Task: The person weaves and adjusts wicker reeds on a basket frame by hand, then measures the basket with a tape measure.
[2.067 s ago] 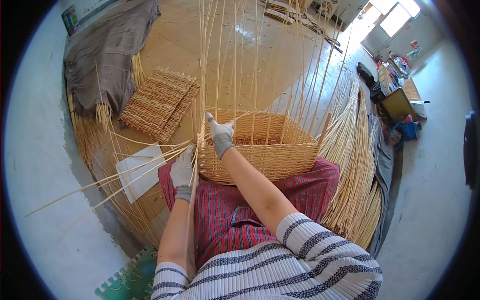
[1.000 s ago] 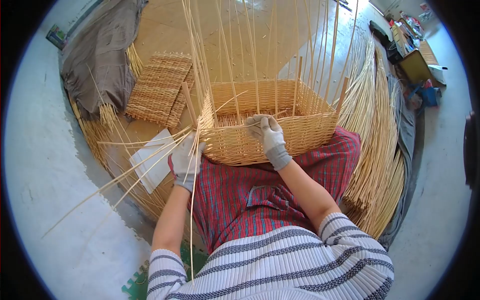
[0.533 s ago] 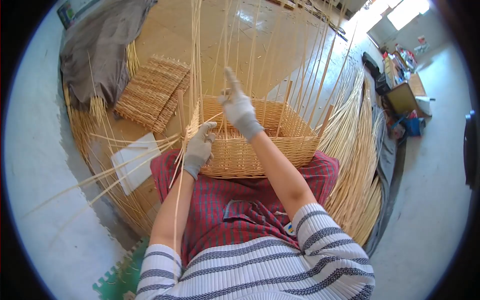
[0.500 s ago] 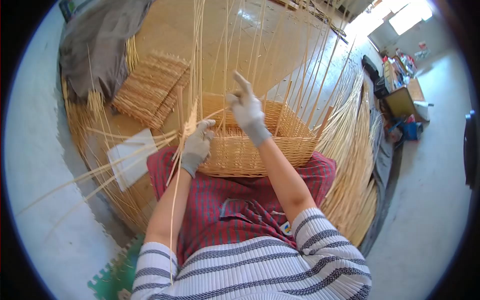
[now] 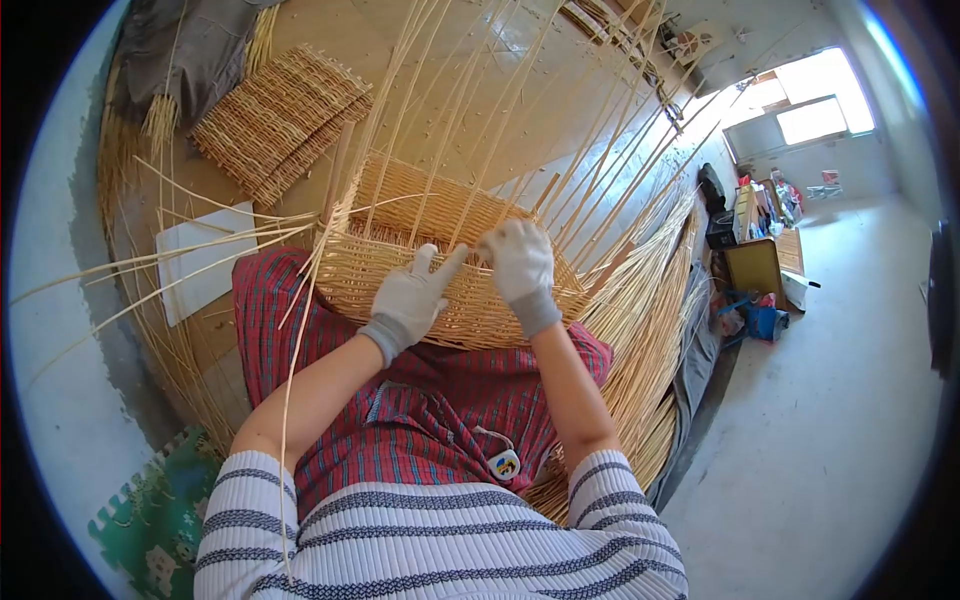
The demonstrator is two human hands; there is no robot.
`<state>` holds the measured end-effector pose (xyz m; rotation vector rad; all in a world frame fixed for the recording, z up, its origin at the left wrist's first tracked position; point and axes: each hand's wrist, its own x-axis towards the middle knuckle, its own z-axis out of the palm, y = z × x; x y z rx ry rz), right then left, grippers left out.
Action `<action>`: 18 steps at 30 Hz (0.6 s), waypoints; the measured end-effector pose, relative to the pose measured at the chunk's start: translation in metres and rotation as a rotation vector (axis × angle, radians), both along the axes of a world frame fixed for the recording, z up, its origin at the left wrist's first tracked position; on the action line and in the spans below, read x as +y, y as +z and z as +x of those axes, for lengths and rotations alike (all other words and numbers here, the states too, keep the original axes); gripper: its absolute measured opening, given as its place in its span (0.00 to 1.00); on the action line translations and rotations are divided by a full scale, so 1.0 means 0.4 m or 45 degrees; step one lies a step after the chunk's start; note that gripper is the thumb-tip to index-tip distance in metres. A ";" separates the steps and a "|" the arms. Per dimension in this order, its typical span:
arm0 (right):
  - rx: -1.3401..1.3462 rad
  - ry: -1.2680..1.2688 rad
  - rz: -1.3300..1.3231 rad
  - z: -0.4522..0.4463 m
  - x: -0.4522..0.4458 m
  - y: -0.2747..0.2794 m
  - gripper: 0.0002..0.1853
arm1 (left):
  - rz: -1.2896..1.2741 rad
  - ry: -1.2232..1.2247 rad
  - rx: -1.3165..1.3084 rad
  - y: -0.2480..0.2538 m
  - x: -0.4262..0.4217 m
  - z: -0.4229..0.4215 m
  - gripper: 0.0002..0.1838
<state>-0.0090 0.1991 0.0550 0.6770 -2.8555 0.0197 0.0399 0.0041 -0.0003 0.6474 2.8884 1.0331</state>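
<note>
A rectangular wicker basket with tall upright stakes rests on my lap, tilted. My left hand, in a pale glove, lies against the outside of its front wall, thumb and forefinger spread near the rim. Just to its right, my gloved right hand is closed at the rim, fingers curled down. What its fingertips pinch is hidden. Loose wicker strands fan out leftward from the basket's left corner, and one long strand hangs down over my left arm.
Woven wicker panels lie on the floor at upper left, above a white sheet. A large bundle of loose wicker lies right of the basket. Beyond it stand a cluttered shelf and a blue bag.
My left hand has moved right, from the left corner to the middle of the front wall. My right hand has come down from above the basket to the rim, its fingers closing. The view has shifted.
</note>
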 end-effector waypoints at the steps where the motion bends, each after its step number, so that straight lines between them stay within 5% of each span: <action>1: 0.059 0.009 0.075 -0.038 -0.007 0.012 0.07 | -0.191 0.056 0.015 -0.001 0.015 0.005 0.43; 3: 0.116 0.002 0.148 -0.047 -0.005 0.002 0.07 | -0.322 0.030 0.026 -0.020 0.035 -0.014 0.43; 5: 0.452 -0.622 -0.975 -0.038 -0.001 -0.031 0.18 | -0.442 -0.001 0.046 -0.031 0.040 -0.020 0.43; 8: 0.021 -0.608 -0.938 0.077 -0.069 -0.031 0.26 | -0.743 -0.136 0.127 -0.039 0.041 -0.023 0.39; 10: 0.031 -0.591 -0.948 0.119 -0.072 -0.064 0.24 | -0.748 -0.084 0.130 -0.059 0.067 -0.036 0.39; 13: -0.025 -0.455 -0.353 0.110 -0.005 -0.090 0.11 | -0.665 -0.122 0.164 -0.067 0.033 -0.028 0.40; 18: 0.055 -0.172 -0.173 0.012 0.011 -0.006 0.07 | -0.362 0.027 0.262 -0.070 0.014 -0.006 0.42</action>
